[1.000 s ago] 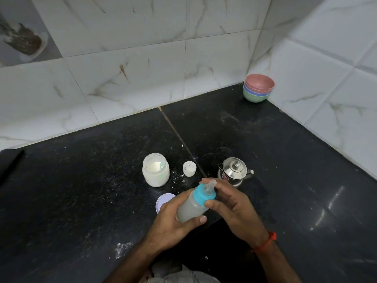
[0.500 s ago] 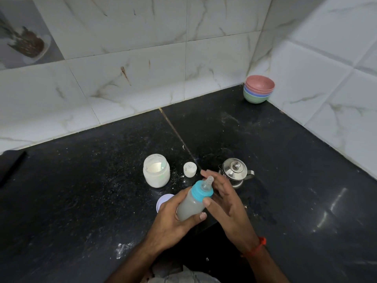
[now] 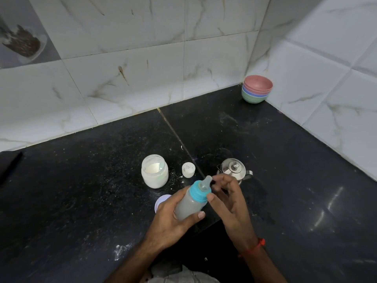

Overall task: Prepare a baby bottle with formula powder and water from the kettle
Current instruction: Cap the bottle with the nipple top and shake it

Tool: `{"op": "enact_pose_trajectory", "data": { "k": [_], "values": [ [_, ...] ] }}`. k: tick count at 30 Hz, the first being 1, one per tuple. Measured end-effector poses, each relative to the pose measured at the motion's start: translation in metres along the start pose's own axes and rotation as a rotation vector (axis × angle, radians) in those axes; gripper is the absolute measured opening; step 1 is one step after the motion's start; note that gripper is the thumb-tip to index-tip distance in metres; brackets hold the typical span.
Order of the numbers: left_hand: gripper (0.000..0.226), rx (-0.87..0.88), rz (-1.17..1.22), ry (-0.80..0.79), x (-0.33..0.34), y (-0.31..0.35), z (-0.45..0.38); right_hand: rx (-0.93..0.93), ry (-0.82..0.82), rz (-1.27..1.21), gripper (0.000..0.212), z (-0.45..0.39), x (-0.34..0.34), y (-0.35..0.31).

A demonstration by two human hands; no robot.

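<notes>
Left hand (image 3: 173,219) grips the bottle (image 3: 192,203), fingers and thumb curled round its body. Bottle is tilted, teat pointing far-right, held above the counter (image 3: 81,190); it holds cloudy liquid and its blue collar is on. Right hand (image 3: 230,199) is just right of the collar, fingers loosely spread, thumb tip at the collar. Jar (image 3: 155,170), cap (image 3: 188,169) and kettle (image 3: 233,168) stand beyond.

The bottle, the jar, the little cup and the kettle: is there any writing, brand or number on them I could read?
No text can be read anywhere.
Bottle: cloudy body, no printing or scale marks visible.
Jar: no label visible.
Little cup: faint specks inside, too small to read as marks.
Kettle: plain shiny metal, no lettering visible.
Bowls in the corner: plain colours, no writing.
</notes>
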State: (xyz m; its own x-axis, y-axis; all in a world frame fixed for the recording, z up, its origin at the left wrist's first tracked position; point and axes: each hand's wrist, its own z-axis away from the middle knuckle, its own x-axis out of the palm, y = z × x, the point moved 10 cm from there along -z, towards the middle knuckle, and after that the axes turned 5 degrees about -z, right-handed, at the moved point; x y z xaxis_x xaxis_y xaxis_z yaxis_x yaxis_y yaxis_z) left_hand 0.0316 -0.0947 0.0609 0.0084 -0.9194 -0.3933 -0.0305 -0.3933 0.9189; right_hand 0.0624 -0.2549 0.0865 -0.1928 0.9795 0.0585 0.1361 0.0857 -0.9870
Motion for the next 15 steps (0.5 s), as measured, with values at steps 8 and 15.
{"op": "enact_pose_trajectory", "data": {
  "k": [8, 15],
  "values": [
    [0.055, 0.000, 0.008, 0.012, -0.002, 0.002, -0.001, -0.025, -0.051, -0.013, 0.046, 0.001, 0.000, -0.001],
    [0.056, 0.037, -0.003, -0.021, 0.003, 0.004, -0.002, 0.046, -0.131, -0.067, 0.064, -0.001, 0.010, 0.005]
  ]
}}
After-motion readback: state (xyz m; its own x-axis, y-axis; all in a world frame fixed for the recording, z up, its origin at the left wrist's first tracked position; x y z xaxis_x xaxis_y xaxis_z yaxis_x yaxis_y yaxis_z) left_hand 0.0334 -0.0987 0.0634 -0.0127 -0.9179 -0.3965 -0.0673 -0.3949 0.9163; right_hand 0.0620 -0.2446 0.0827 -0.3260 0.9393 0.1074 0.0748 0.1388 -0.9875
